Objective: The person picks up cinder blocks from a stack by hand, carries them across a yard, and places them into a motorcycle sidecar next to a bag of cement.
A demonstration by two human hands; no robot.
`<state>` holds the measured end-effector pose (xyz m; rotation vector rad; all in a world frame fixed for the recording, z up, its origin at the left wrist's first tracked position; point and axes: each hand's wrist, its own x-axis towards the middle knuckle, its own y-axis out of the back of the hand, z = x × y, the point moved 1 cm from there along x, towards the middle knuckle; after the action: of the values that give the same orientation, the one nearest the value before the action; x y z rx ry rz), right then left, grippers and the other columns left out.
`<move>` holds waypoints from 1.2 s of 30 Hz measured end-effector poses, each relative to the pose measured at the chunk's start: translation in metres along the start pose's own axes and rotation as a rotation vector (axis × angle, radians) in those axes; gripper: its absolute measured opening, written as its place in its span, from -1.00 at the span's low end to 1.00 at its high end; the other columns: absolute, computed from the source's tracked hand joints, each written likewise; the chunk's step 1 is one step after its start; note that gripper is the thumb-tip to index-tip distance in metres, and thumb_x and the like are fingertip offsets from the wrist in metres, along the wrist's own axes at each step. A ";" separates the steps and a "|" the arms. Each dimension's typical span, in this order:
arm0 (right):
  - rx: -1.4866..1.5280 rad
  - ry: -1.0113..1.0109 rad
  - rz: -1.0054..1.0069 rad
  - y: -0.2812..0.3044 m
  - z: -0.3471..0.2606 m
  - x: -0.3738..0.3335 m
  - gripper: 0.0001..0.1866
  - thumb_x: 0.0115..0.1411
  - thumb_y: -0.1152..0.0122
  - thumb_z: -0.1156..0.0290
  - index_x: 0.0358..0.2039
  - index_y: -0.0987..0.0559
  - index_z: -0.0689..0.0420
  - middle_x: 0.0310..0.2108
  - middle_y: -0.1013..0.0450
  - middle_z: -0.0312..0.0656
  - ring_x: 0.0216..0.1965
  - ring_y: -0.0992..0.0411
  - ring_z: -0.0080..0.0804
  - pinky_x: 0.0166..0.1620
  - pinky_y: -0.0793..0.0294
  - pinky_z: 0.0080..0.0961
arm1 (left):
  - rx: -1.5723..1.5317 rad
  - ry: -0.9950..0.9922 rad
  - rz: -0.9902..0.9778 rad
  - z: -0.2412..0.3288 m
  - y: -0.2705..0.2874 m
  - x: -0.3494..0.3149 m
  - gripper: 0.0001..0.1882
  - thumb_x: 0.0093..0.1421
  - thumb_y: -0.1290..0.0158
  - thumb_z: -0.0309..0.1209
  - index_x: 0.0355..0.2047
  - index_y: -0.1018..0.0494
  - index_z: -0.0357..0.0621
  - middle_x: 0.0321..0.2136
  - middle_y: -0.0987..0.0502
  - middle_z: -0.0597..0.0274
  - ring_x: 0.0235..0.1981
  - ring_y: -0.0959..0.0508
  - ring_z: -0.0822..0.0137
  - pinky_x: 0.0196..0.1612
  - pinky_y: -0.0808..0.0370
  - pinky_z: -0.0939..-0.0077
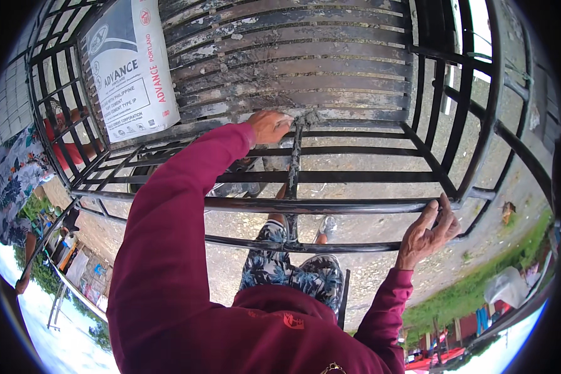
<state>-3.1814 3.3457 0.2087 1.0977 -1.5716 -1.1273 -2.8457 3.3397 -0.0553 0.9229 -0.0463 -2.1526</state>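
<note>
My left hand (271,126) reaches over the black metal railing (330,206) to the near edge of a worn wooden slatted bed (293,68). Its fingers are curled together by something pale, which I cannot make out. Just right of them, a grey, crusted lump (308,117) sits atop an upright metal post (295,149). My right hand (429,234) is at the right end of the top rail, fingers apart and stretched, with the fingertips by the rail's corner. A large white and grey cement bag (128,75) lies on the left of the bed.
Barred metal sides (452,106) enclose the bed. At the left stands a person in a floral shirt (12,165); another in red (68,140) shows through the bars. Gravel ground (380,181) lies below, with grass (480,283) and a pale plastic bag (506,287) at the right.
</note>
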 end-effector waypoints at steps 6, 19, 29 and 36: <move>0.046 0.041 -0.020 -0.002 -0.002 -0.003 -0.68 0.27 -0.09 0.26 -0.06 -0.52 0.17 -0.29 -0.31 -0.18 -0.23 -0.17 -0.33 -0.08 -0.18 -0.37 | 0.265 -0.151 0.157 0.008 -0.060 0.077 -0.57 0.25 0.20 -0.17 -0.13 -0.49 -0.23 -0.28 -0.56 -0.10 -0.25 -0.56 0.01 -0.11 -0.44 0.22; 0.098 0.054 0.028 0.003 0.002 -0.004 -0.72 0.27 -0.11 0.27 -0.07 -0.53 0.10 -0.30 -0.24 -0.17 -0.23 -0.19 -0.30 -0.07 -0.20 -0.36 | 0.263 0.461 -0.108 -0.107 -0.014 -0.026 -0.24 0.27 0.48 0.15 -0.06 -0.44 -0.28 -0.04 -0.46 -0.11 0.04 -0.41 -0.04 0.11 -0.27 0.16; 0.122 0.074 0.089 0.011 0.014 -0.015 -0.69 0.28 -0.04 0.14 -0.11 -0.53 0.05 -0.31 -0.23 -0.12 -0.23 -0.24 -0.20 -0.13 -0.23 -0.18 | 0.220 0.221 0.673 0.046 0.076 -0.069 -0.54 0.15 0.02 -0.31 0.08 -0.33 -0.09 -0.29 -0.57 -0.08 -0.26 -0.56 -0.06 -0.17 -0.46 0.11; 0.020 0.286 0.170 -0.003 0.016 -0.021 -0.72 0.20 -0.09 0.16 -0.17 -0.54 0.01 -0.25 -0.31 -0.05 -0.18 -0.30 -0.08 -0.13 -0.27 -0.15 | -0.060 -0.152 1.114 0.176 0.108 -0.299 -0.22 0.17 -0.02 -0.40 0.28 0.14 -0.38 -0.41 -0.57 0.14 -0.54 -0.51 0.41 -0.39 -0.48 0.55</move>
<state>-3.1916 3.3683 0.1993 1.0652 -1.4222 -0.8045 -2.7567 3.4212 0.2872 0.4855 -0.4548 -1.1587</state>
